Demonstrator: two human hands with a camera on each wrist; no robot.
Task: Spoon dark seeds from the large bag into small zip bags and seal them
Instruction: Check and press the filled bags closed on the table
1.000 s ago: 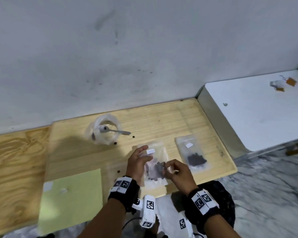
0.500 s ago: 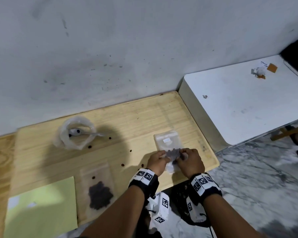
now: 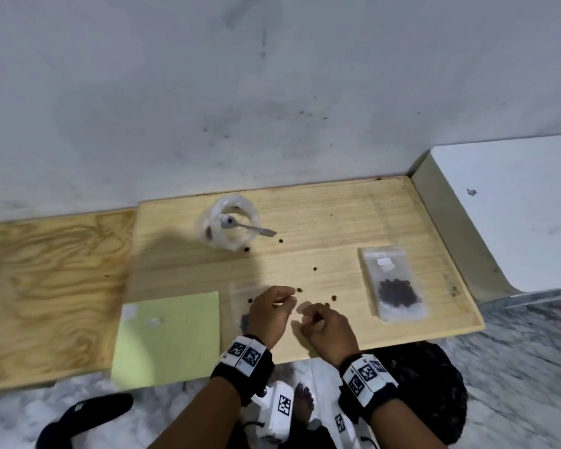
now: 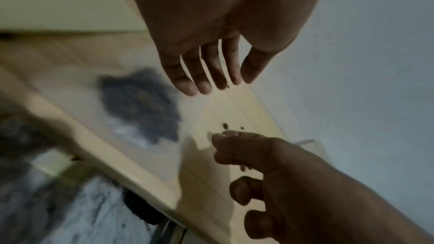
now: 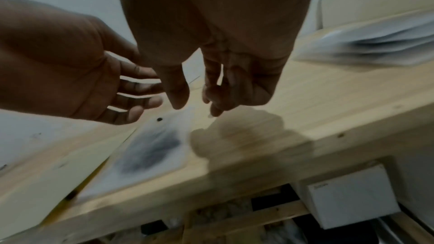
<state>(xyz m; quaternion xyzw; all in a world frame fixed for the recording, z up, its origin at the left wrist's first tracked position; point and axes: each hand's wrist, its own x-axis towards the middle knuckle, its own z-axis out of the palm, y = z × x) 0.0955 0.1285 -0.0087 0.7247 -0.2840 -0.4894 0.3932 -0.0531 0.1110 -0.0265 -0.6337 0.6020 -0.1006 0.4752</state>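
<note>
- Head view: your left hand [image 3: 272, 314] and right hand [image 3: 326, 322] hover over the wooden surface [image 3: 337, 222], both empty. Half a second ago both pinched a filled small zip bag at the right side; now that bag [image 3: 392, 283] lies flat there, well apart from your hands. Looks like it's sealed and set down, though the seal is too small to check.
- A second filled bag [image 3: 242, 306] lies partly under your left hand. The large bag [image 3: 229, 226] sits near the wall with the spoon [image 3: 246, 225] resting in it. Loose seeds [image 3: 314, 269] dot the surface.
- Left wrist view: left grip is relaxed, fingers [image 4: 206, 73] nearly straight, holding nothing. Right hand [image 4: 281, 173] shows loosely curled below, empty. A blurred seed bag [image 4: 138, 107] lies on the surface.
- Right wrist view: right fingers [image 5: 218, 92] hang loosely curled, nothing held. Left hand [image 5: 70, 66] is spread beside them. The blurred bag [image 5: 152, 147] lies below.
- Judgement: two bags filled; next likely a fresh bag or gathering the spilled seeds.
</note>
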